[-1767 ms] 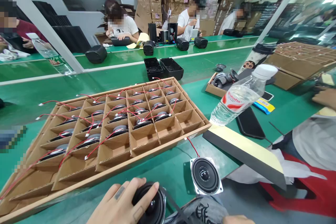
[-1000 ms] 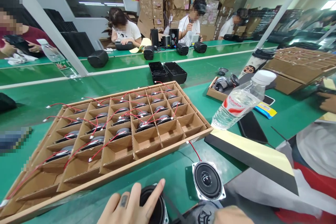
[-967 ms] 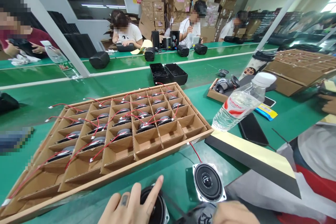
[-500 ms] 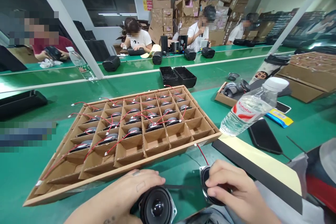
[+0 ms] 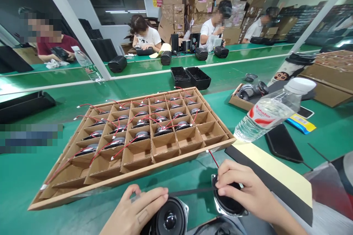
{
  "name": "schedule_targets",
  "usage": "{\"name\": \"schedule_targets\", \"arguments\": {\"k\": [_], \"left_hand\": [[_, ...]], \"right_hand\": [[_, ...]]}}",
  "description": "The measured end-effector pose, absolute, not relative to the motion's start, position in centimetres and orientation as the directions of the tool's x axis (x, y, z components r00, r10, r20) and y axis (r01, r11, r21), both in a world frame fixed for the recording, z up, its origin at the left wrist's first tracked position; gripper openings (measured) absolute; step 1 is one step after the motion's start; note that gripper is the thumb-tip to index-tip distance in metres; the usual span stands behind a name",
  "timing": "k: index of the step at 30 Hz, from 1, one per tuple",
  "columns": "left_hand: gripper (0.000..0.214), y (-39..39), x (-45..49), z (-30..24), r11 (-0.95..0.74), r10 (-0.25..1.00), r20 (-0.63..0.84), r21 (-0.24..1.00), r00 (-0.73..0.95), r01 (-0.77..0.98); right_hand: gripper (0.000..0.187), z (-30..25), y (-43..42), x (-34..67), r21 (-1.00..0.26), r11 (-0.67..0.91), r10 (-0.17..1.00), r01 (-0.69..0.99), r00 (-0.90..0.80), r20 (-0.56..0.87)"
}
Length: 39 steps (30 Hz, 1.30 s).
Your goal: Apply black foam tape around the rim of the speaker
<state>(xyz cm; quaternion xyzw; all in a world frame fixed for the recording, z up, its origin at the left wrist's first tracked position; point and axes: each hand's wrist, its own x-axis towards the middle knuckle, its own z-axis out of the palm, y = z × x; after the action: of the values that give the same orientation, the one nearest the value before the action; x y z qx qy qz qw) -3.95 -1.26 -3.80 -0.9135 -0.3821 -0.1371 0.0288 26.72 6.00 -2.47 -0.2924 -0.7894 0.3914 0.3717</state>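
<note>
A thin black strip [image 5: 191, 192] runs nearly straight between my two hands. The fingertips of my left hand [image 5: 138, 207] close on its left end, at the upper edge of a round black speaker [image 5: 170, 221]; the thumb is hidden. With thumb and fingers, my right hand [image 5: 241, 187] pinches the strip's other end above a second speaker [image 5: 230, 203], which has a metal frame and a red wire. Beyond the hands lies a divided cardboard tray [image 5: 132, 183]. Speakers with red leads fill its back and middle cells, and several front cells hold none.
At the right stand a water bottle [image 5: 267, 114] and a patterned cup [image 5: 289, 68]. A yellow sheet with a black edge [image 5: 278, 172] and a phone [image 5: 284, 143] lie near my right arm. Black housings [image 5: 190, 78] sit behind the tray. Several people work across the bench.
My left hand has shifted, its fingers now straighter along the speaker's top edge. The strip shows more clearly between the hands. The view has shifted slightly.
</note>
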Motion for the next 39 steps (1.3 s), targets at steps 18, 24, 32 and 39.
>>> {"name": "schedule_targets", "arguments": {"k": [18,24,32,39], "left_hand": [[0.059,-1.0,-2.6,-2.2,-0.664,0.738,0.224,0.075,0.637,0.744],[0.064,-0.7,-2.0,-1.4,-0.664,0.738,0.186,0.022,0.649,0.748],[0.078,-0.5,-2.0,-1.3,-0.669,0.734,0.169,0.010,0.658,0.743],[0.085,0.2,-1.8,-0.4,-0.716,0.697,0.059,0.013,0.714,0.698]], "right_hand": [[0.010,-2.8,3.7,27.5,-0.609,0.732,0.610,0.306,-0.691,0.387],[0.017,-2.3,2.7,27.3,-0.430,0.830,0.539,0.355,-0.710,0.453],[0.013,-4.0,1.3,26.6,-0.331,0.860,0.510,0.388,-0.659,0.553],[0.017,-4.9,0.1,26.3,-0.291,0.856,0.517,0.427,-0.697,0.498]]}}
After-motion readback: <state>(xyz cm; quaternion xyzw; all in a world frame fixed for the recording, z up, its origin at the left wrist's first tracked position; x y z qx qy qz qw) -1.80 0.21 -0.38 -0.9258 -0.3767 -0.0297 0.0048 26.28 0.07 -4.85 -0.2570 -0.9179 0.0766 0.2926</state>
